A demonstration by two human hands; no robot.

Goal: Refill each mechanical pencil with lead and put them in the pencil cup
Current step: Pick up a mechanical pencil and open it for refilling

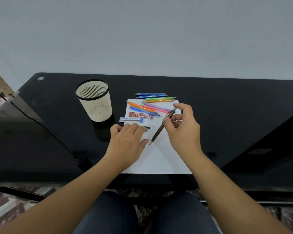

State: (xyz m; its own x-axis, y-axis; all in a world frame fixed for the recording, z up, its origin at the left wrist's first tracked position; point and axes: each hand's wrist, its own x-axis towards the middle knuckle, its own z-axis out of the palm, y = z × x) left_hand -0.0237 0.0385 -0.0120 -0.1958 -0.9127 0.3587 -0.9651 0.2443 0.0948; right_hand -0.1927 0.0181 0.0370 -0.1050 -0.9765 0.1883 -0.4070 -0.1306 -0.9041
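Observation:
My right hand (183,127) pinches a dark brown mechanical pencil (162,126) near its top end, its tip slanting down-left onto the white paper (159,159). My left hand (127,141) lies flat on the paper's left side, its fingers over a small dark lead case (147,127) that mostly stays hidden. Several coloured pencils (152,105) lie in a loose heap at the paper's far end. A red lead case (140,115) and a blue one (131,119) lie in front of them. The cream pencil cup (96,99) stands upright to the left.
The black glass table (227,115) runs up to a pale wall. A black cable (41,125) trails across its left part to a plug near the front edge. My knees show below the table's front edge.

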